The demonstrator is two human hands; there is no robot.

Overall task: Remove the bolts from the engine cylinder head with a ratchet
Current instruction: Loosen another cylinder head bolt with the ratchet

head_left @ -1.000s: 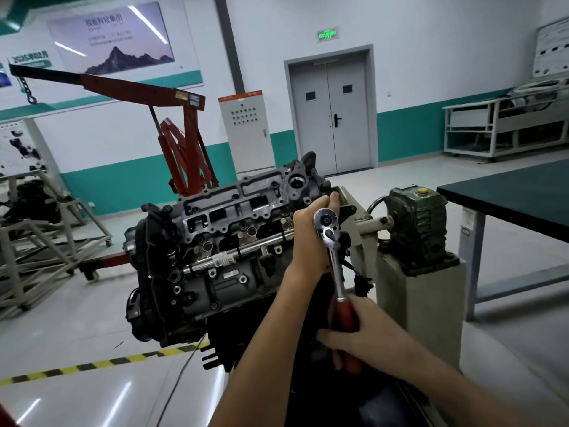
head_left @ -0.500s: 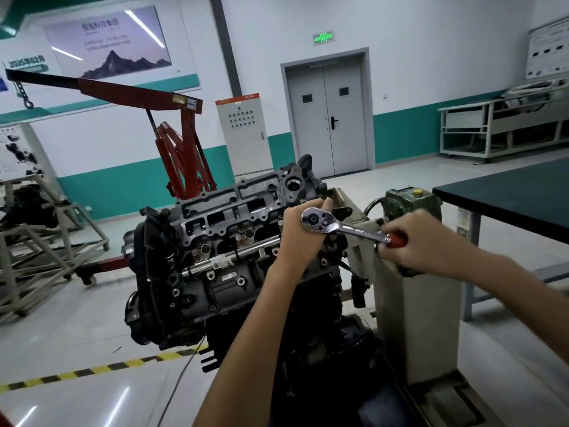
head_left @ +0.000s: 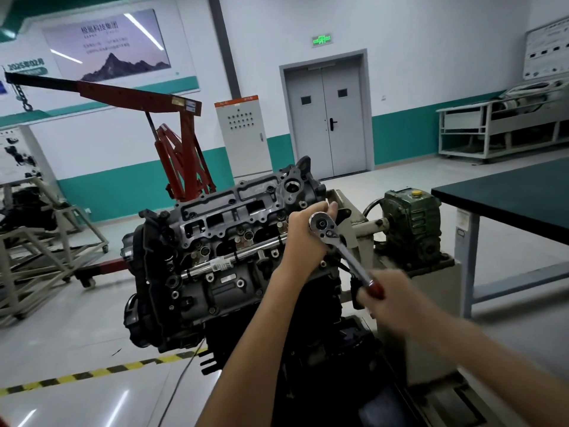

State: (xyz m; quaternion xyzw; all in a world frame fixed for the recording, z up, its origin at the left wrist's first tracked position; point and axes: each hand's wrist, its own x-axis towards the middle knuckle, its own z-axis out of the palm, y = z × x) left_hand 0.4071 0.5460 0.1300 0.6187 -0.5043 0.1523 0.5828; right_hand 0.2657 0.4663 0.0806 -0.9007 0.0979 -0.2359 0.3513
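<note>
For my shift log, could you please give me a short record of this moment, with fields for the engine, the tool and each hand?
Engine cylinder head: top face toward the camera
Ratchet: head at the cylinder head's right end, handle slanting down to the right
Left hand: curled around the ratchet's head
Right hand: grips the red handle, motion-blurred
Bolt: hidden behind the ratchet head
Nearby: red hoist, dark table

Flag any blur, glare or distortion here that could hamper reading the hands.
Head view: the right hand gripping the ratchet is motion-smeared; the left hand and cylinder head are sharp; ceiling-light glare streaks the floor; wide-angle distortion tilts the double door.
</note>
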